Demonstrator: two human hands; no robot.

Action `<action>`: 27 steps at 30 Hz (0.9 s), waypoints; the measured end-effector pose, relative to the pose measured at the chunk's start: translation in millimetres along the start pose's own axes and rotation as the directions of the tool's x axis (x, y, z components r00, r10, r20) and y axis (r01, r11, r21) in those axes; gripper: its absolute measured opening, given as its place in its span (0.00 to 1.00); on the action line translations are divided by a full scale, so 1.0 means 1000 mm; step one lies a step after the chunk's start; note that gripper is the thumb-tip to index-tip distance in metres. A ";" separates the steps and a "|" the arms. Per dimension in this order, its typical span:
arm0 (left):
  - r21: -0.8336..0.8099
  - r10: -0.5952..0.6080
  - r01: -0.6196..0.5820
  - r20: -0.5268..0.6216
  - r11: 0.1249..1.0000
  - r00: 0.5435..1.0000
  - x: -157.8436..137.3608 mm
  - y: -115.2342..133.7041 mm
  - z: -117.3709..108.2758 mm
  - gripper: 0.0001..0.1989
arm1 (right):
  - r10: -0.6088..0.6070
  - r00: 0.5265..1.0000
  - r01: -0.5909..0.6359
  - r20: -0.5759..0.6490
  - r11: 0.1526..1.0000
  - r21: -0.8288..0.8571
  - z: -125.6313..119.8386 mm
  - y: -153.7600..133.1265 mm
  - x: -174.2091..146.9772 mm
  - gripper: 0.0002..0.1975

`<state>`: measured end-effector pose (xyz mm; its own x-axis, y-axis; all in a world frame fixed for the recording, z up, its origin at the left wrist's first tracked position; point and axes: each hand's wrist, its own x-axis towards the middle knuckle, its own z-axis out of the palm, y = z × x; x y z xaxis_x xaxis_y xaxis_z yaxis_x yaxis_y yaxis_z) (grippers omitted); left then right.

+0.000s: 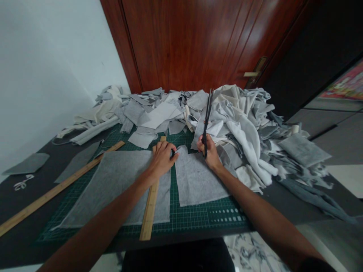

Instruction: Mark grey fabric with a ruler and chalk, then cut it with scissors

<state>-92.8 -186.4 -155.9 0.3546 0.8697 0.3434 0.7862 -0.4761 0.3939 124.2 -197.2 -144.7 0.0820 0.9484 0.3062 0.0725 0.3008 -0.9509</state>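
Note:
My right hand (209, 150) is wrapped round the black handles of a pair of scissors (208, 113). Their blades point up and away, nearly together. My left hand (164, 156) lies over the upper part of a short wooden ruler (150, 211), fingers curled. A small dark thing shows between its thumb and forefinger, too little of it to name. Under the ruler lies a large grey cloth piece (121, 177). To its right, a second grey cloth piece (201, 181) has its upper left corner by my left thumb, and my right hand is over its upper edge.
A green cutting mat (187, 217) lies beneath the cloth on the dark table (17, 249). A long wooden ruler (62, 185) slants across the left. Heaped fabric scraps (244, 109) line the back and right, against a wooden door (193, 41). More scraps (252, 253) lie on the floor.

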 end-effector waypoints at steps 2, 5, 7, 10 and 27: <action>-0.105 0.008 -0.007 0.011 0.994 1.000 0.002 0.000 0.001 0.03 | 0.004 1.000 -0.004 0.005 1.000 -0.027 0.000 0.001 -0.001 0.21; -0.343 0.005 -0.007 -0.006 0.939 1.000 0.004 -0.002 0.002 0.05 | -0.008 1.000 0.009 0.017 0.998 -0.058 0.000 0.004 -0.002 0.20; -0.523 -0.033 -0.004 -0.061 0.852 0.998 0.003 -0.002 0.003 0.09 | -0.021 1.000 0.023 0.019 0.995 -0.096 -0.001 0.005 -0.003 0.18; -0.740 -0.117 0.011 -0.091 0.672 0.989 0.001 -0.001 0.004 0.15 | -0.032 0.999 0.035 0.017 0.981 -0.192 -0.006 0.003 -0.004 0.16; -0.984 -0.371 0.172 0.147 0.035 0.917 0.004 0.000 -0.001 0.31 | -0.137 0.962 0.258 0.237 0.739 -0.622 -0.011 -0.010 -0.016 0.14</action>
<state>-92.2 -183.3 -153.6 0.1083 0.9932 0.0432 -0.4100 0.0050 0.9121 133.0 -215.9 -139.9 -0.1662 0.8948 0.4144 0.6930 0.4050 -0.5964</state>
